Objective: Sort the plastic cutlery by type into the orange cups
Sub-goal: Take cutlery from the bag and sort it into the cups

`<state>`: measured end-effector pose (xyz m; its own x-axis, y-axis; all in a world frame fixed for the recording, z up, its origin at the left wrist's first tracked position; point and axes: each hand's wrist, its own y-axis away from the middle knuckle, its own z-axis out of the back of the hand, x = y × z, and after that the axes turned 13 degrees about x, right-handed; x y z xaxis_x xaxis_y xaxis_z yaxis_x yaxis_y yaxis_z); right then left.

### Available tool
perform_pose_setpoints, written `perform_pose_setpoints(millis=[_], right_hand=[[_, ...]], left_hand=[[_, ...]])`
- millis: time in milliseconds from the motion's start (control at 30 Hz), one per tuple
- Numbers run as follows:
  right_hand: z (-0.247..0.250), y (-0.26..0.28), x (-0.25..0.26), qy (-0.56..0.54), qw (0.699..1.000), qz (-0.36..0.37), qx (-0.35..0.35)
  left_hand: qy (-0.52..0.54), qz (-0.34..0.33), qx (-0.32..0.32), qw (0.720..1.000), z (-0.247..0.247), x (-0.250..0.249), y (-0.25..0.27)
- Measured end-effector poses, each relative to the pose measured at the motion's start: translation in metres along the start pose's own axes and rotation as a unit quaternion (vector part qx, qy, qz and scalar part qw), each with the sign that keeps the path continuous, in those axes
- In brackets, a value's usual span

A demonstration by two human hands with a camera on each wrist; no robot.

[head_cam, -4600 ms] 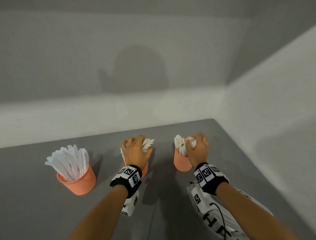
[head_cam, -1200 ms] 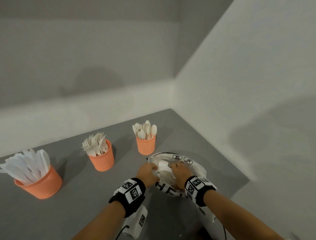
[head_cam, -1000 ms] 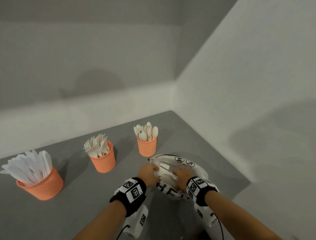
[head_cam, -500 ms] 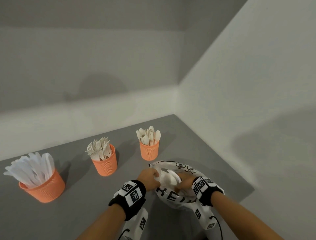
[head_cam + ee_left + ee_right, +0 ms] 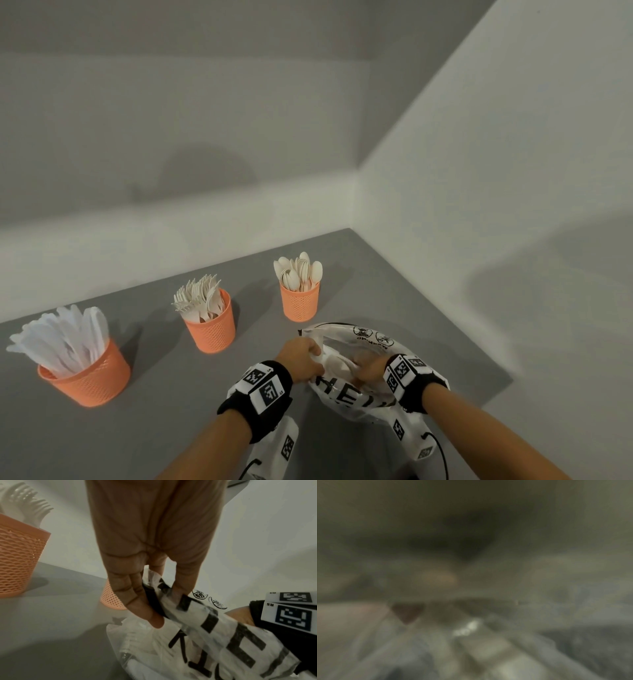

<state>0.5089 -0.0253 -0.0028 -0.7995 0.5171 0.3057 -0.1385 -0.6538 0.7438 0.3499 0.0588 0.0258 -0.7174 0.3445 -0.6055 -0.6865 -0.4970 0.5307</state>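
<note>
Three orange mesh cups stand in a row on the grey table: the left cup (image 5: 87, 380) holds white knives (image 5: 65, 339), the middle cup (image 5: 212, 329) forks (image 5: 200, 298), the right cup (image 5: 300, 305) spoons (image 5: 299, 270). In front of the spoon cup lies a translucent plastic bag (image 5: 370, 342) with black print. My left hand (image 5: 315, 356) pinches the bag's open rim, and the left wrist view shows the fingers (image 5: 137, 595) closed on the bag (image 5: 214, 635). My right hand (image 5: 368, 371) is inside the bag, dimly seen through the plastic. The right wrist view is dark and blurred.
The grey table (image 5: 154, 394) ends at a white wall behind the cups, and its right edge (image 5: 479, 356) runs close to the bag. White camera units (image 5: 286, 445) hang under both wrists. The fork cup (image 5: 17, 561) stands left of my left hand.
Several seconds ago both hands were at the fork and spoon cups. Since then they came to the bag; over the last second my right hand has gone deeper in while the left holds the rim.
</note>
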Motion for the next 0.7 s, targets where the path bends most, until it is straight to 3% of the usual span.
perform_pose_setpoints(millis=[133, 300, 500, 600, 700], right_hand=[[0.002, 0.003, 0.003, 0.001, 0.998, -0.016, 0.057], [0.012, -0.002, 0.0, 0.012, 0.997, -0.006, 0.072], [0.008, -0.007, -0.001, 0.042, 0.999, -0.009, 0.003], [-0.001, -0.006, -0.006, 0.007, 0.999, 0.009, -0.047], [-0.003, -0.002, -0.006, -0.012, 0.999, 0.022, -0.033]], left_hand=[[0.011, -0.001, 0.004, 1.0, 0.0, 0.0, -0.001], [0.027, -0.006, -0.001, 1.0, 0.0, 0.002, 0.0], [0.044, -0.004, -0.002, 0.999, -0.002, 0.0, 0.002], [0.053, -0.005, -0.003, 0.999, 0.0, -0.001, 0.003], [0.056, -0.006, -0.013, 0.998, 0.0, -0.001, 0.003]])
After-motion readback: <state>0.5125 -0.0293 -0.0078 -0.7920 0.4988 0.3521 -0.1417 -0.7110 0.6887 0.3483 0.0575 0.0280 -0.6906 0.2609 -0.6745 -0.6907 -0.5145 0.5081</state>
